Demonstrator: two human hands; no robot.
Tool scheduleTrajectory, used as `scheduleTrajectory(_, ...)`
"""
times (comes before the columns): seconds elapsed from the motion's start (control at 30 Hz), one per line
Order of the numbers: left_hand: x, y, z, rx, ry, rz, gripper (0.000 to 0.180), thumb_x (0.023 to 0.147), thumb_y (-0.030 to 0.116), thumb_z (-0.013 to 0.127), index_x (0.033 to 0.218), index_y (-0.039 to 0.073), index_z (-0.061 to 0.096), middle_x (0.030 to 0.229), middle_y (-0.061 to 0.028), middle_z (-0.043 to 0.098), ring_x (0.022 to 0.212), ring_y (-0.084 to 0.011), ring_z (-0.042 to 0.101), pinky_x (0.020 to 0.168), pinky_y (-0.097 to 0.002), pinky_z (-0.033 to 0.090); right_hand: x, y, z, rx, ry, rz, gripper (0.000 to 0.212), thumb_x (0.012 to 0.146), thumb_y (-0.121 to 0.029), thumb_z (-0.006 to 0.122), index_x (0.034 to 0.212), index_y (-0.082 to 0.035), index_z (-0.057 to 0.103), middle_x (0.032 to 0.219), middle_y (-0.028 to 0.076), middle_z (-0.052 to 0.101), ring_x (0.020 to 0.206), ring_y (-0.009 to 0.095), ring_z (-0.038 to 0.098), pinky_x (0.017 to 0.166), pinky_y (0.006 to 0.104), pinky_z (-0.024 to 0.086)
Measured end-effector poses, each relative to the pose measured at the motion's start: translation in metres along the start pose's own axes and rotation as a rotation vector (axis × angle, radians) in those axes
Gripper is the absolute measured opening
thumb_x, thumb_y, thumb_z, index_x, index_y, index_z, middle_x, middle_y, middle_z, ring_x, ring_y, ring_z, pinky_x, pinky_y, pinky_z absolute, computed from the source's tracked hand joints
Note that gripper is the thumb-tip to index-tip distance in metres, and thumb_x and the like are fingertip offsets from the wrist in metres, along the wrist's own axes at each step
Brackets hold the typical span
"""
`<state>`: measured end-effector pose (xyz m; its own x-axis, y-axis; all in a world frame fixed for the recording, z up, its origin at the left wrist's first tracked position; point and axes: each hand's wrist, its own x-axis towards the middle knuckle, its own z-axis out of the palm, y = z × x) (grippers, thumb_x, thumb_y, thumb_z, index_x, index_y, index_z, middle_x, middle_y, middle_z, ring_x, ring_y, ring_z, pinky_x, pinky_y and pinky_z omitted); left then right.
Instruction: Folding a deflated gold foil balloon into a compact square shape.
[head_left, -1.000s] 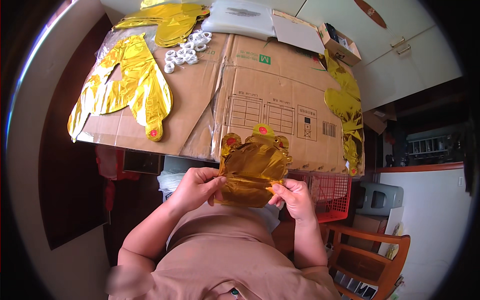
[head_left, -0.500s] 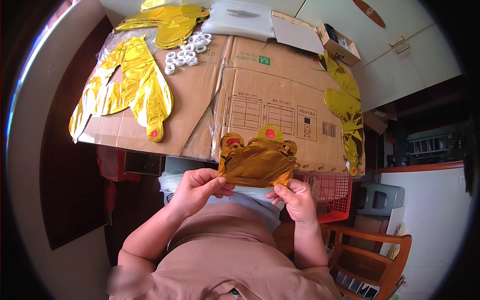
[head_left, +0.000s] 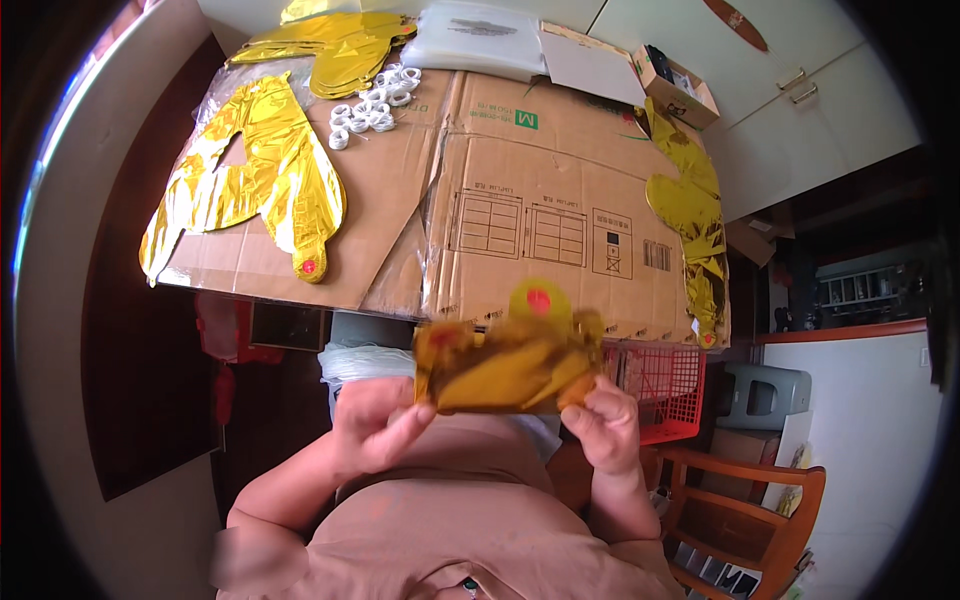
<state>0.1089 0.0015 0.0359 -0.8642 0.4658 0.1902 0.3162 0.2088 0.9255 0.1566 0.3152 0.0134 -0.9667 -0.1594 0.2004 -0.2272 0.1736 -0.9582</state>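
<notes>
Between my two hands is a folded gold foil balloon [head_left: 505,370], a little blurred, with round tabs marked by red spots along its far edge. My left hand [head_left: 385,422] pinches its near left corner with the thumb on top. The near right corner is gripped by my right hand [head_left: 603,425], thumb and fingers closed on it. The balloon is held in front of my body, just off the near edge of the cardboard [head_left: 560,150]. A large gold foil balloon shaped like a letter A [head_left: 255,160] lies flat at the left of the cardboard.
Small white string coils [head_left: 375,110] sit near the far left, beside more gold foil balloons [head_left: 345,55]. Clear plastic bags [head_left: 480,40] and a small box [head_left: 678,85] are at the back. Gold foil [head_left: 685,200] runs along the right edge. A red crate [head_left: 670,395] and wooden chair [head_left: 745,500] stand right.
Both hands have drawn the folded foil balloon nearer to my body and slightly left, away from the cardboard. Both keep their grip on its corners.
</notes>
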Motion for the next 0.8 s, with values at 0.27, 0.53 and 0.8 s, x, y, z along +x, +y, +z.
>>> scheduleTrajectory(0.27, -0.005, -0.021, 0.000, 0.118, 0.057, 0.876, 0.026, 0.083, 0.003, 0.072, 0.107, -0.006, 0.069, 0.084, -0.0142, 0.071, 0.074, -0.0266, 0.072, 0.068, -0.0356, 0.057, -0.019, -0.016, 0.022, -0.054, 0.059, -0.255, 0.018, 0.080, -0.001, 0.081, 0.094, -0.005, 0.070, 0.113, 0.022, 0.067, 0.102, 0.030, 0.071, 0.086, 0.0377, 0.061)
scheduleTrajectory(0.53, 0.037, -0.041, 0.002, 0.159, 0.043, 0.912, 0.030, 0.083, 0.005, 0.075, 0.111, -0.003, 0.068, 0.094, -0.0153, 0.070, 0.081, -0.0301, 0.072, 0.075, -0.0402, 0.059, 0.006, 0.005, 0.014, -0.200, 0.251, -0.362, 0.018, 0.082, -0.005, 0.080, 0.095, -0.003, 0.069, 0.113, 0.024, 0.068, 0.098, 0.034, 0.073, 0.079, 0.0378, 0.063)
scheduleTrajectory(0.8, 0.074, -0.064, 0.004, 0.471, 0.149, 0.576, 0.043, 0.073, 0.001, 0.072, 0.113, 0.014, 0.073, 0.090, -0.0027, 0.060, 0.079, -0.0232, 0.054, 0.072, -0.0363, 0.040, 0.059, 0.047, -0.010, -0.363, 0.220, -0.387, 0.019, 0.088, -0.015, 0.075, 0.098, -0.001, 0.067, 0.116, 0.022, 0.070, 0.107, 0.034, 0.070, 0.095, 0.0476, 0.056)
